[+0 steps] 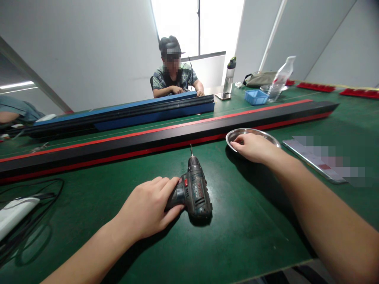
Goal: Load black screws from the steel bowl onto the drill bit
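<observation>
My left hand (149, 205) is wrapped round the handle of a dark cordless drill (197, 193), which lies on its side on the green table. The drill's thin bit points away from me, toward a long black bar with red edges (166, 136). My right hand (250, 146) reaches into a round, shallow metal bowl (274, 139) in front of the bar. Its fingers are bent together inside the bowl, and what they pinch, if anything, is hidden.
A phone (314, 161) lies right of the bowl. Beyond the bar are a blue basket (256, 97), a plastic bottle (281, 81), a drinking bottle (229, 77) and blue-black bars (154, 112). A co-worker (174, 75) sits opposite. Black cables (38, 219) and a white power strip (17, 213) lie left.
</observation>
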{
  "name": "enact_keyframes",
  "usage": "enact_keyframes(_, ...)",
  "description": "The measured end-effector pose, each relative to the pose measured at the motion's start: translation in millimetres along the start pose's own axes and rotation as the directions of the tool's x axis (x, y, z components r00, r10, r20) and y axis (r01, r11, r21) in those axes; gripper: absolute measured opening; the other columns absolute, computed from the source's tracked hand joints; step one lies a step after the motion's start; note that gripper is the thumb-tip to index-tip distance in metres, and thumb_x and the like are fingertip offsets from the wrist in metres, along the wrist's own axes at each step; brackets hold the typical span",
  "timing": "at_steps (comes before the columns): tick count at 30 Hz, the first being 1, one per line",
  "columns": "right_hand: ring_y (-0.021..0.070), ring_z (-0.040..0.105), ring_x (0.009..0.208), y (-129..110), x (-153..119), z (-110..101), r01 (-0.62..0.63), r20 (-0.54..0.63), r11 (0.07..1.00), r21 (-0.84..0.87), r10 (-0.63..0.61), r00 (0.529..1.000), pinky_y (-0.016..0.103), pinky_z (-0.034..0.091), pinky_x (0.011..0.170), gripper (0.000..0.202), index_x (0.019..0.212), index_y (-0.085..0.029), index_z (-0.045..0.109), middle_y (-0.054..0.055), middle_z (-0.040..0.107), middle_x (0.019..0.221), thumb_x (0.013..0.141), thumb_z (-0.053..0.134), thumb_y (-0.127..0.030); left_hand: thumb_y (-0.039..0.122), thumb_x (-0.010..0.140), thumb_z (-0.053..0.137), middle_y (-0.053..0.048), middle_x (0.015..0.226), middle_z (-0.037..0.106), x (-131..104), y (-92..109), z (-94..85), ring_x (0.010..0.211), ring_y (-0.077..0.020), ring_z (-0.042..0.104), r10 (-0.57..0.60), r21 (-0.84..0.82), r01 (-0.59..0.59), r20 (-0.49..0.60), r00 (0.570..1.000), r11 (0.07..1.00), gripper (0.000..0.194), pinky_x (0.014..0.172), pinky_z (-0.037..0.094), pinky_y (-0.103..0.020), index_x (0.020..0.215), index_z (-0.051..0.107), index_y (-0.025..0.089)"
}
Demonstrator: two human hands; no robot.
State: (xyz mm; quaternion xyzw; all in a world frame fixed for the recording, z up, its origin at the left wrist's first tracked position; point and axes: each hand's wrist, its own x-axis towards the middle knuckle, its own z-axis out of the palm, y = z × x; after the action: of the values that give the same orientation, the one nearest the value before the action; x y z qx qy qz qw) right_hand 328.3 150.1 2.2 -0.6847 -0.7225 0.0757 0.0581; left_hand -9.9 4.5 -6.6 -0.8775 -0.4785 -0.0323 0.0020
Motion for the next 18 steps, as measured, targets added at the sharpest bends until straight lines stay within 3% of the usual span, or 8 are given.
enact_keyframes(5,0.0254,0.072,0.092,5.4,2.9,2.1,-0.004,-0.087,0.998,0.067,0.01,0.996,0.032,0.05,0.079,0.035,0.118,-0.022,0.077,0.009,0.079,0.11,0.086,0.066,-0.031,0.044,0.098,0.057,-0.011,0.114,0.069,-1.3,0.0,-0.3,0.101,-0.0299,0.066,0.001,0.005,-0.001,-0.002,1.0,1.0,0.05,0.087,0.055,-0.045,0.14,0.051,0.018)
enact_keyframes(10,0.0236,0.072,0.091,9.7,6.0,5.0,0.013,-0.114,0.992,0.122,0.001,0.993,0.03,0.051,0.078,0.042,0.12,-0.023,0.074,0.008,0.078,0.111,0.08,0.066,-0.017,0.045,0.098,0.057,-0.011,0.113,0.069,-0.5,-0.7,-0.1,0.101,-0.0301,0.065,0.002,0.003,-0.002,-0.002,1.0,1.0,0.051,0.086,0.056,-0.046,0.14,0.051,0.018)
enact_keyframes(18,0.024,0.073,0.092,13.5,10.0,8.8,0.037,-0.127,0.992,0.117,-0.022,0.992,0.03,0.051,0.076,0.037,0.113,-0.024,0.076,0.006,0.08,0.109,0.079,0.067,-0.016,0.045,0.098,0.057,-0.01,0.113,0.069,-0.5,-0.2,1.0,0.1,-0.0304,0.065,0.008,-0.002,-0.008,-0.003,1.0,1.0,0.051,0.086,0.056,-0.047,0.141,0.051,0.018)
